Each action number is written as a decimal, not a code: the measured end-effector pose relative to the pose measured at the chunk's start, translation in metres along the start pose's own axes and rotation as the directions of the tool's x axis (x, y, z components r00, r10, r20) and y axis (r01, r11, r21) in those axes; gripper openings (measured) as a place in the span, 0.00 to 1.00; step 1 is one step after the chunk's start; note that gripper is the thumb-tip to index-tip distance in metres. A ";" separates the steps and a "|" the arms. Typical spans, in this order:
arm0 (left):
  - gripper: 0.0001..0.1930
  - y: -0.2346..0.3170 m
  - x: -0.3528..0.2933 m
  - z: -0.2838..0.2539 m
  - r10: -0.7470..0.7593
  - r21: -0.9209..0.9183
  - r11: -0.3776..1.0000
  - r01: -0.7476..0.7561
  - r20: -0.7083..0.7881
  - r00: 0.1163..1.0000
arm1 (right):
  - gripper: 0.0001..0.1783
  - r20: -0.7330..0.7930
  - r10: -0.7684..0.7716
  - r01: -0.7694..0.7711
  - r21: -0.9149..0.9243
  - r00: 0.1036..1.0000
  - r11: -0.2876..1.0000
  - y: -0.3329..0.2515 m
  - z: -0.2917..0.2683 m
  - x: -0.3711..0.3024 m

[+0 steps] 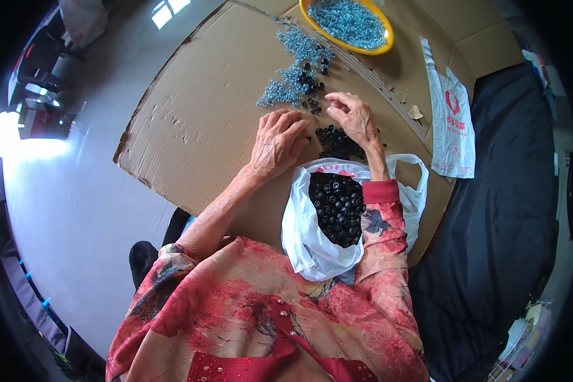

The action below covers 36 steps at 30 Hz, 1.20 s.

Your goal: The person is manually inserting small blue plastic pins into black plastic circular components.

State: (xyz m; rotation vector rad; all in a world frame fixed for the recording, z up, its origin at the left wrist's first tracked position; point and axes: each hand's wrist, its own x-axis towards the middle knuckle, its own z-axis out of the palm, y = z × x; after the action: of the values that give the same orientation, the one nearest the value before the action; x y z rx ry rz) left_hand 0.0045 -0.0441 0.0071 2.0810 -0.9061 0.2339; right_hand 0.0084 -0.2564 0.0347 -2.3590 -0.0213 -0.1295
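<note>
- The left hand [277, 141] is at the frame's centre, back up, fingers bent and side by side; their tips are partly hidden, so whether they grip anything cannot be told.
- The right hand [356, 121], just right of centre, has thumb and forefinger bent close; whether they pinch anything cannot be told.
- Black beads [336, 140] lie piled beneath the right hand; more are strewn above, between both hands and beside the blue beads [293, 79] at upper centre.
- A white bag [294, 226], below the pile, holds more black beads.
- A yellow bowl [389, 43] of blue beads sits at the top edge.
- Cardboard [197, 108] lies beneath everything.
</note>
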 end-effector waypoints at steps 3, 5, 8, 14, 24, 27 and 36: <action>0.18 0.002 0.003 0.003 0.012 0.011 1.000 -0.012 -0.004 1.000 | 0.14 -0.005 -0.056 0.056 -0.052 0.998 0.997 -0.002 0.007 0.000; 0.17 0.002 0.003 0.005 0.014 0.023 1.000 -0.014 -0.017 1.000 | 0.15 -0.024 -0.005 0.004 -0.068 1.000 0.998 -0.003 0.009 0.000; 0.14 -0.003 0.000 0.009 0.038 -0.048 0.998 -0.037 0.004 0.999 | 0.17 -0.030 -0.016 0.012 -0.152 0.999 0.988 -0.005 0.010 -0.002; 0.13 0.000 0.001 0.010 -0.004 -0.008 1.000 0.003 -0.110 0.994 | 0.22 0.014 0.028 -0.025 -0.168 1.000 0.985 -0.002 0.014 0.001; 0.11 -0.006 -0.002 0.012 0.007 -0.045 0.999 -0.012 -0.107 0.994 | 0.28 0.072 0.077 -0.059 -0.220 0.994 0.974 -0.007 0.012 0.002; 0.10 -0.006 -0.002 0.012 0.008 -0.038 0.999 -0.012 -0.100 0.995 | 0.29 0.070 0.079 -0.063 -0.208 0.994 0.976 -0.008 0.011 0.001; 0.08 -0.011 0.001 0.017 0.033 -0.084 0.995 -0.048 -0.176 0.984 | 0.28 0.051 0.041 -0.030 -0.193 0.998 0.981 -0.004 0.011 0.000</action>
State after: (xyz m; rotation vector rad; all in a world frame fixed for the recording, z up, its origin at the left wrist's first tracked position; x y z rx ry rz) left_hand 0.0097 -0.0535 -0.0101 1.9292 -0.8383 0.3852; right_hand 0.0094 -0.2465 0.0297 -2.5541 0.0070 -0.0507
